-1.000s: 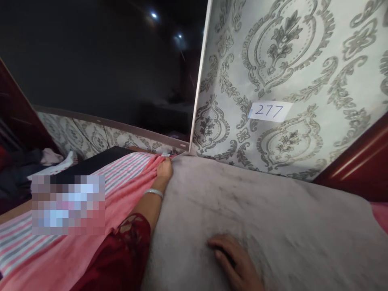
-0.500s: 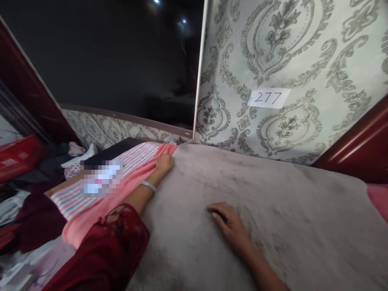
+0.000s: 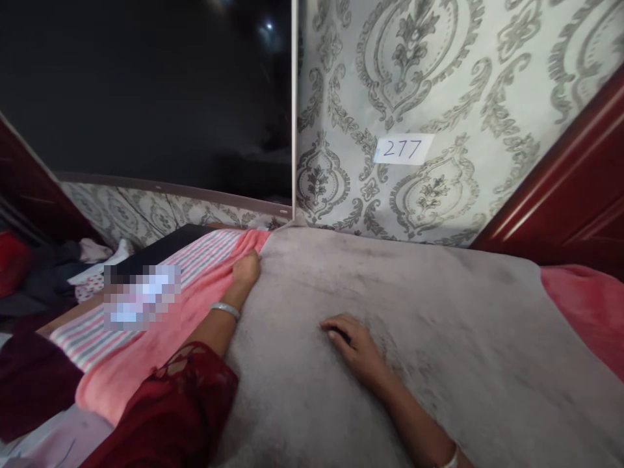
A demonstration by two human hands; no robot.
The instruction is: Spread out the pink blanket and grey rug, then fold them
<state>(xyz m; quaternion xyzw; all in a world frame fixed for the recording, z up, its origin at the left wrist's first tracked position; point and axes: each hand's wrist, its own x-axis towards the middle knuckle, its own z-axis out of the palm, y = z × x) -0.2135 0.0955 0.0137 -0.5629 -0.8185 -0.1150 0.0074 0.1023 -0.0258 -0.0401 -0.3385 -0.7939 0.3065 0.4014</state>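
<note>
A grey plush blanket point(image 3: 414, 338) covers most of the bed in front of me. My left hand point(image 3: 245, 270) rests at its far left edge, where the grey cloth meets a pink blanket with grey and white stripes point(image 3: 160, 292); its fingers curl over that edge. A silver bangle sits on the left wrist, and a dark red lace sleeve covers the upper arm. My right hand point(image 3: 353, 344) lies flat, palm down, on the middle of the grey blanket, holding nothing.
A large dark screen point(image 3: 146, 97) hangs on the patterned wall point(image 3: 439, 78), which bears a paper label reading 277 point(image 3: 403, 149). Dark red wooden furniture point(image 3: 570, 188) stands at right. Piled clothes point(image 3: 43, 273) lie at left. Another pink cloth point(image 3: 585, 312) shows at right.
My left hand has drawn back a little from the far corner along the blanket's edge. My right hand has slid forward on the grey blanket. The view has shifted right.
</note>
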